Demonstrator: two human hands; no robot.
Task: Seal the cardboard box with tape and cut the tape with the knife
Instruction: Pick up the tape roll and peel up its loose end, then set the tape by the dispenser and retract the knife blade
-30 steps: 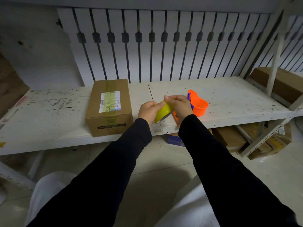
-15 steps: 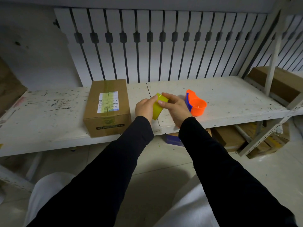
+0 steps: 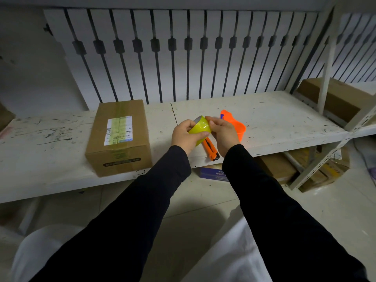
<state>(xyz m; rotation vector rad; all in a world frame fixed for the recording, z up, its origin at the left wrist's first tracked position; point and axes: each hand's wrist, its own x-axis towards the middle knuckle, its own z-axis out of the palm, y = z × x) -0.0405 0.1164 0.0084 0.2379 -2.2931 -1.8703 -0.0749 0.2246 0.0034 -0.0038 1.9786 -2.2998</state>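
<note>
Tape roll point(image 3: 200, 127): yellow, gripped between both hands above shelf point(image 3: 274, 119), right of cardboard box point(image 3: 120, 137).
Left hand point(image 3: 184, 137): fingers clenched round roll.
Right hand point(image 3: 223, 135): fingers pinching roll's near face, probably hunting tape end.
Box: closed, long axis running away from viewer, nearer left hand; contents unseen.
Knife point(image 3: 211, 149): orange, on shelf right of box, under hands.

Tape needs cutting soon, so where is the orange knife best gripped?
Judging by its pose, grip the orange knife by its near, dark-tipped end, coming from the shelf's front edge. It lies flat, angled toward the person; its far end is hidden under the tape roll.
</note>
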